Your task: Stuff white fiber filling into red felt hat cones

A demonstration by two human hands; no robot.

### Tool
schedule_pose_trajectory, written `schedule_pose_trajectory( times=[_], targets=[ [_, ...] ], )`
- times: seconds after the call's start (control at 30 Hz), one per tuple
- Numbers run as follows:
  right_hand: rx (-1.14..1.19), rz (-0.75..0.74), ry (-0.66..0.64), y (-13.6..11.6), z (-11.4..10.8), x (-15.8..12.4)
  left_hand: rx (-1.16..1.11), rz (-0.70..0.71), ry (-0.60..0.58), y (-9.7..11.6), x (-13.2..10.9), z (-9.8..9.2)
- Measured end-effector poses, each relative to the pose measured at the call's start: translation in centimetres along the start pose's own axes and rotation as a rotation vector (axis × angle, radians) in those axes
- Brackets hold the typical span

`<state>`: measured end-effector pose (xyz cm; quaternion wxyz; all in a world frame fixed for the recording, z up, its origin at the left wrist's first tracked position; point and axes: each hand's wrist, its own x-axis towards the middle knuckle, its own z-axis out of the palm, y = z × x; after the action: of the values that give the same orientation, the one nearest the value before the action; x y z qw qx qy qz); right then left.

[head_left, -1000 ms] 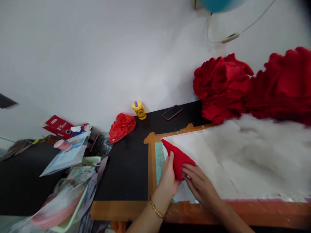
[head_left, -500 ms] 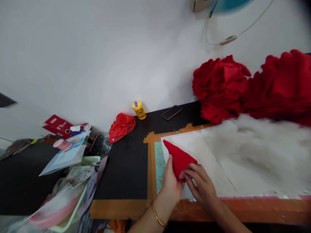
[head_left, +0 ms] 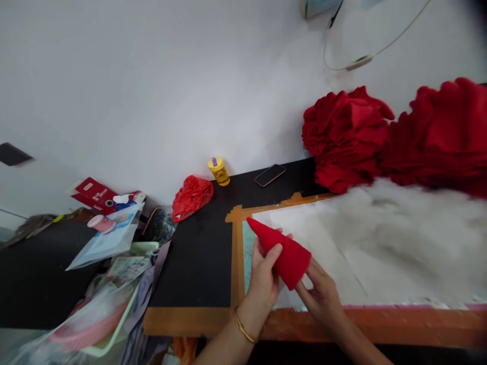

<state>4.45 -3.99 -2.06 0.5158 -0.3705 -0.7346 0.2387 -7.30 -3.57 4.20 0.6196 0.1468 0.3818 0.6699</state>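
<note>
A red felt cone (head_left: 288, 256), like a small pointed hat, is tilted with its tip up to the left and its wide end down to the right. My left hand (head_left: 264, 276) is wrapped round its middle, thumb on top and fingertips showing behind the far side. At the wide end is my right hand (head_left: 321, 294), its fingers reaching into the opening. The cone hides those fingertips, and whether they hold anything does not show. Fluffy white stuffing (head_left: 411, 238) lies in a big heap to the right of my hands.
Stacks of red felt pieces (head_left: 346, 137) stand behind the stuffing. A phone (head_left: 270, 175), a yellow-lidded jar (head_left: 219, 172) and a red plastic bag (head_left: 193, 196) lie along the wall. On the left are a cluttered green basket (head_left: 114, 334) and a red box (head_left: 95, 195).
The cone has turned over in my hands, its tip swinging slightly left. My left thumb now lies across its top, and my right fingers have gone deeper into the wide end.
</note>
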Motion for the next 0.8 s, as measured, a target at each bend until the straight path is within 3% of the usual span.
schedule_pose_trajectory(
  times=[0.27,0.43,0.63,0.8],
  targets=[
    [-0.179,-0.137,-0.115,0.9,1.6,0.4,-0.138,-0.095,0.014,0.1,0.2,-0.2],
    [-0.163,-0.171,-0.153,1.8,1.7,0.5,-0.168,-0.088,-0.023,-0.2,-0.2,-0.2],
    [-0.141,-0.101,-0.126,2.5,2.2,0.7,-0.100,-0.038,-0.056,-1.1,-0.1,-0.8],
    [0.044,-0.037,-0.196,1.2,1.5,1.5,-0.030,-0.004,-0.133,-1.0,-0.6,-0.8]
  ],
)
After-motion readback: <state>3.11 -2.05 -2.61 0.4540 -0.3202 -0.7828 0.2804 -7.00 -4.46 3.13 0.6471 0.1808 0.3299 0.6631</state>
